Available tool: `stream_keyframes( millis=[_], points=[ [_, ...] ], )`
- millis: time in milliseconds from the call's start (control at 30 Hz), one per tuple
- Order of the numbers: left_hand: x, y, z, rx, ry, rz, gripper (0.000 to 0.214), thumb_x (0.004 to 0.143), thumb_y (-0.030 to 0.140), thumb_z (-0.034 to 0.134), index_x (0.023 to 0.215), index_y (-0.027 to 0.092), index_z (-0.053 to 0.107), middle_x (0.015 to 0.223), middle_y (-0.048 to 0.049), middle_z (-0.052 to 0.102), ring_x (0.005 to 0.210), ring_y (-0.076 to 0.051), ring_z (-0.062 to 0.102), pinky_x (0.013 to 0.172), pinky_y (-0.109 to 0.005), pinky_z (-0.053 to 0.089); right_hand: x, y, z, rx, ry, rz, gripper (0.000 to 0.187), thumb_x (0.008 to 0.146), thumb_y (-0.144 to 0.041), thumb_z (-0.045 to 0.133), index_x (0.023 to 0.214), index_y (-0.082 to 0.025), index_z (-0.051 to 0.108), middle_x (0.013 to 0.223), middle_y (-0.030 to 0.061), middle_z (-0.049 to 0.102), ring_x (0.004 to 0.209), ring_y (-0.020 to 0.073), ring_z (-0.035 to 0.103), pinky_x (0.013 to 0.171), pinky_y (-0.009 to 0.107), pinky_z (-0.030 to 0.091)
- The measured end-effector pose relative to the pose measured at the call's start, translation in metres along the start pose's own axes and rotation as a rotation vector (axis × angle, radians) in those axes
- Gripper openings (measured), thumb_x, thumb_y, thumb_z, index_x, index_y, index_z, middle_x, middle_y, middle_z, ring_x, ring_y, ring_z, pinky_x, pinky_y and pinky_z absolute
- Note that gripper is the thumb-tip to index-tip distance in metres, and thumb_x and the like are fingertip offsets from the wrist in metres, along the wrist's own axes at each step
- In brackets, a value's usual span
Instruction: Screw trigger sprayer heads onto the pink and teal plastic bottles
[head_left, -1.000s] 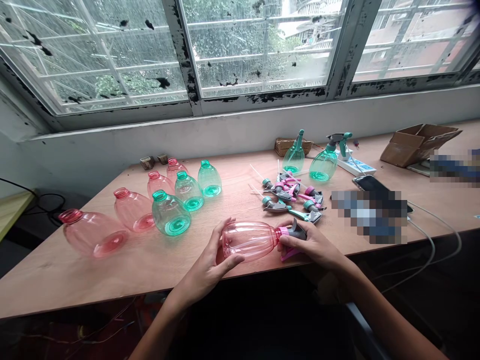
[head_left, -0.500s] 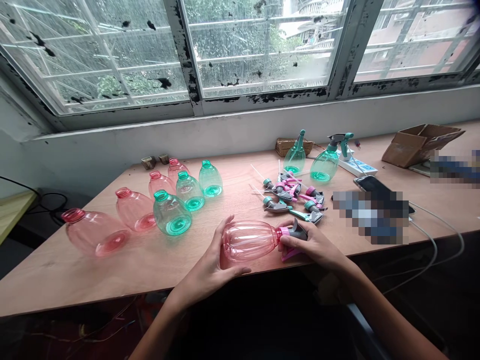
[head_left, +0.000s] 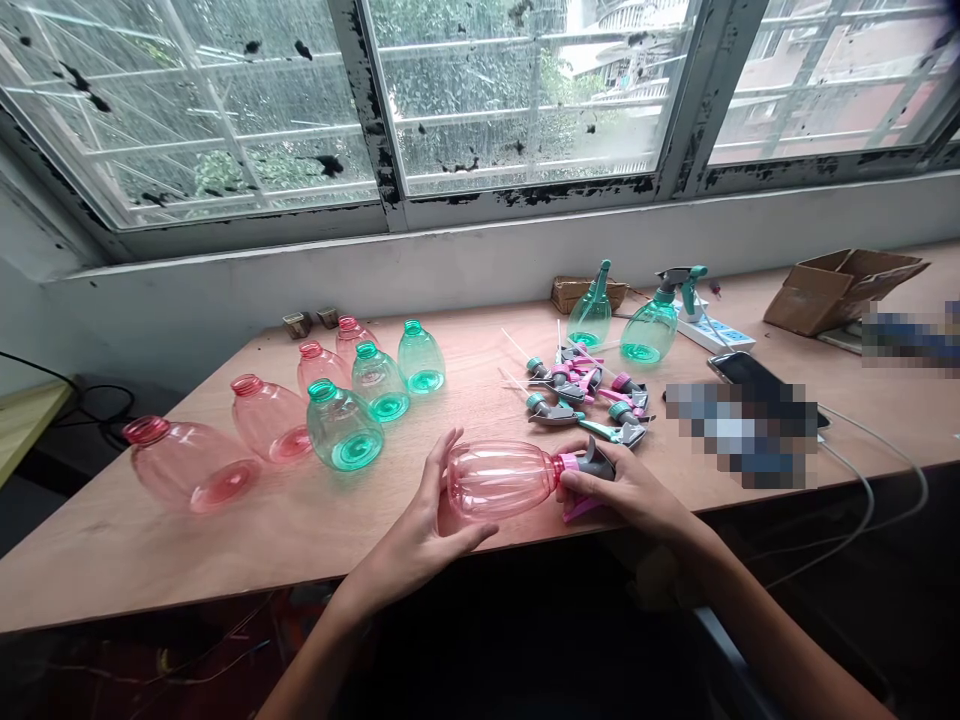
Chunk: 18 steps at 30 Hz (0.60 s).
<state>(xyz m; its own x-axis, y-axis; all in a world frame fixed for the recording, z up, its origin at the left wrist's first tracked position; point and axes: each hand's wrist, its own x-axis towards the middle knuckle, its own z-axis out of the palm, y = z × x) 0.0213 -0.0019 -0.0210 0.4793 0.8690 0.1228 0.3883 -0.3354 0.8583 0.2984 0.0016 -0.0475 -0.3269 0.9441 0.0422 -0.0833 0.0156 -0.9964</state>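
Note:
A clear pink spray bottle (head_left: 501, 480) lies sideways at the table's near edge, its base to the left. My right hand (head_left: 616, 482) grips its grey and pink trigger sprayer (head_left: 592, 460), which sits on the neck. Around the base, my left hand (head_left: 435, 515) is cupped with fingers and thumb apart; the thumb stands off the bottle, and some fingers are hidden behind it. Just beyond is a pile of loose trigger sprayers (head_left: 566, 385) in grey, pink and green, some with thin tubes.
Several pink bottles without tops (head_left: 266, 420) and three green ones (head_left: 345, 430) stand at left. Two green bottles with sprayers (head_left: 649, 330) stand at the back, beside a power strip (head_left: 716, 330). A phone (head_left: 769, 385), cables and an open cardboard box (head_left: 832, 290) are at right.
My left hand's thumb and fingers have spread slightly away from the bottle. The right hand and the sprayer keep nearly the same place.

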Motion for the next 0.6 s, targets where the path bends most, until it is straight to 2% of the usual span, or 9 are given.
stream_keyframes(
  millis=[167, 367, 467, 600],
  points=[
    [-0.0011, -0.0020, 0.0020, 0.020, -0.004, 0.016, 0.110, 0.083, 0.037, 0.075, 0.156, 0.034, -0.008, 0.166, -0.0104, 0.007, 0.152, -0.031, 0.011, 0.122, -0.053, 0.014, -0.0002, -0.0008, 0.0006, -0.014, 0.003, 0.004, 0.034, 0.086, -0.041, 0.073, 0.104, -0.017, 0.058, 0.079, 0.0030, 0.073, 0.071, 0.0200, 0.072, 0.069, 0.036, 0.063],
    [0.0004, -0.0014, -0.0046, -0.052, -0.038, -0.078, 0.073, 0.097, 0.050, 0.050, 0.157, 0.029, 0.012, 0.166, -0.0066, 0.013, 0.153, -0.029, 0.007, 0.124, -0.049, 0.008, 0.0009, -0.0022, -0.0004, -0.072, 0.006, -0.008, 0.033, 0.086, -0.042, 0.073, 0.102, -0.017, 0.058, 0.080, 0.0037, 0.074, 0.071, 0.0201, 0.073, 0.069, 0.035, 0.062],
    [0.0009, -0.0020, -0.0032, -0.029, -0.046, -0.078, 0.086, 0.092, 0.046, 0.061, 0.157, 0.030, 0.006, 0.166, -0.0067, 0.011, 0.153, -0.028, 0.011, 0.124, -0.047, 0.011, 0.0010, -0.0022, 0.0001, -0.056, 0.008, -0.013, 0.033, 0.087, -0.042, 0.073, 0.102, -0.017, 0.058, 0.080, 0.0034, 0.074, 0.070, 0.0201, 0.072, 0.069, 0.035, 0.062],
    [0.0002, -0.0035, 0.0018, 0.018, -0.002, 0.003, 0.107, 0.085, 0.036, 0.073, 0.156, 0.031, -0.008, 0.166, -0.0108, 0.007, 0.152, -0.028, 0.012, 0.123, -0.048, 0.017, 0.0008, -0.0014, 0.0008, -0.013, -0.008, 0.000, 0.035, 0.085, -0.043, 0.074, 0.103, -0.017, 0.058, 0.079, 0.0029, 0.073, 0.070, 0.0205, 0.073, 0.068, 0.037, 0.062]
  ],
)
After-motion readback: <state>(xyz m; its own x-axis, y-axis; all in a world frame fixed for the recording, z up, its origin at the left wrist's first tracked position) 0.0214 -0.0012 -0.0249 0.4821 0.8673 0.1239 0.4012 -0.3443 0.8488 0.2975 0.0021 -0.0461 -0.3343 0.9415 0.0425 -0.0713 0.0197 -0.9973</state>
